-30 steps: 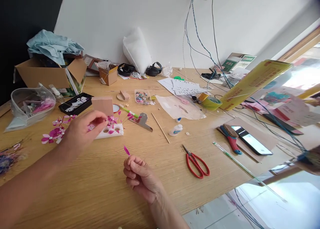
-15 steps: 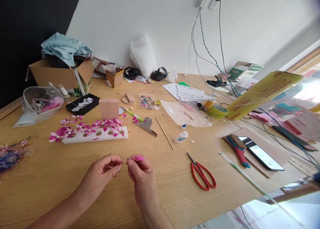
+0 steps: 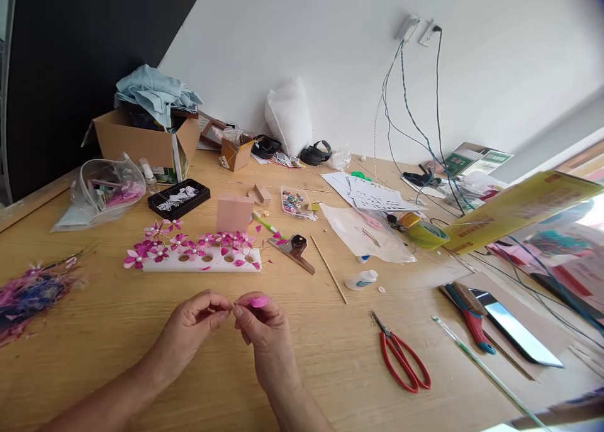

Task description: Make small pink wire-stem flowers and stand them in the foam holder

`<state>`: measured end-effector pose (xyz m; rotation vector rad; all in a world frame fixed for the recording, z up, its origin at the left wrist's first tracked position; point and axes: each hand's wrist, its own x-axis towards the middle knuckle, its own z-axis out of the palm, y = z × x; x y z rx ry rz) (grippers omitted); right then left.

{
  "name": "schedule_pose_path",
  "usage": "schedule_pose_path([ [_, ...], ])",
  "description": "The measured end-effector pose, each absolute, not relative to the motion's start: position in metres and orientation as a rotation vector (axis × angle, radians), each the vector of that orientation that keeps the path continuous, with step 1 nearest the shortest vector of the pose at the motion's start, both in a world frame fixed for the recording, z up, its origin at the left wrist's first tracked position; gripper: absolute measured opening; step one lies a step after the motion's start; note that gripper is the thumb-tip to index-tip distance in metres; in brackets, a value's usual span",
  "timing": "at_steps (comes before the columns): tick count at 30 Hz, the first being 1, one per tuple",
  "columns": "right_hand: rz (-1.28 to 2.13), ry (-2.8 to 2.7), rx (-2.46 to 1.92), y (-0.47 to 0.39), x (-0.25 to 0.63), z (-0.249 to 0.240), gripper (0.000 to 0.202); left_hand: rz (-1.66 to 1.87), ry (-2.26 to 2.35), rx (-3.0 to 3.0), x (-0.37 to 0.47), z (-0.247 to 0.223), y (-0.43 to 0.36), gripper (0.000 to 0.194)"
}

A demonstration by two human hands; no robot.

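Observation:
My right hand point(image 3: 268, 331) is closed, with a bright pink petal point(image 3: 258, 302) showing between its thumb and fingers. My left hand point(image 3: 198, 322) pinches a thin wire at the petal's end; little of the wire shows. The fingertips of both hands almost meet above the wooden table point(image 3: 217, 375). Beyond them lies a white foam block point(image 3: 177, 265) with round holes. Magenta wire-stemmed flowers point(image 3: 189, 243) with pearly centres rest along it.
Red-handled scissors point(image 3: 403, 360), a glue bottle point(image 3: 361, 280) and a wooden stick point(image 3: 329, 268) lie to the right. A metal clip point(image 3: 297, 253) sits past the hands. Tangled pink and blue flowers point(image 3: 35, 297) are at far left. A box of beads point(image 3: 296, 202) stands farther back.
The view has turned a little left, so the table items appear farther right. My hands have drawn slightly closer together, and the wire between them shows less. Both keep their pinch.

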<state>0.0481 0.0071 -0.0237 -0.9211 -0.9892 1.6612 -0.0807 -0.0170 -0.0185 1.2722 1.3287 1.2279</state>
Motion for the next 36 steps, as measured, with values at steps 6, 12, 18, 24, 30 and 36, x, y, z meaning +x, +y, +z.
schedule_pose_path([
  [6, 1.347, -1.26, -0.924, 0.008, 0.029, -0.029, 0.009, 1.254, 1.456, 1.205, -0.109, -0.035, -0.021, 0.017],
  [12, 1.0, -1.51, -0.994, 0.03, 0.017, -0.04, 0.011, 0.967, 1.644, 2.047, -0.152, -0.052, -0.03, 0.021],
  [18, 0.973, -1.503, -1.047, 0.036, 0.003, -0.047, 0.011, 0.718, 1.722, 2.714, -0.18, -0.069, -0.028, 0.037],
  [24, 1.107, -1.494, -0.971, 0.015, -0.021, -0.04, 0.009, 0.735, 1.708, 2.637, -0.194, -0.079, -0.03, 0.04],
  [30, 1.264, -1.328, -1.003, 0.013, -0.052, -0.049, 0.008, 0.702, 1.695, 2.74, -0.222, -0.081, -0.038, 0.039],
  [36, 1.346, -1.122, -1.074, 0.021, -0.078, -0.052, 0.009, 0.806, 1.705, 2.695, -0.243, -0.075, -0.039, 0.04],
])
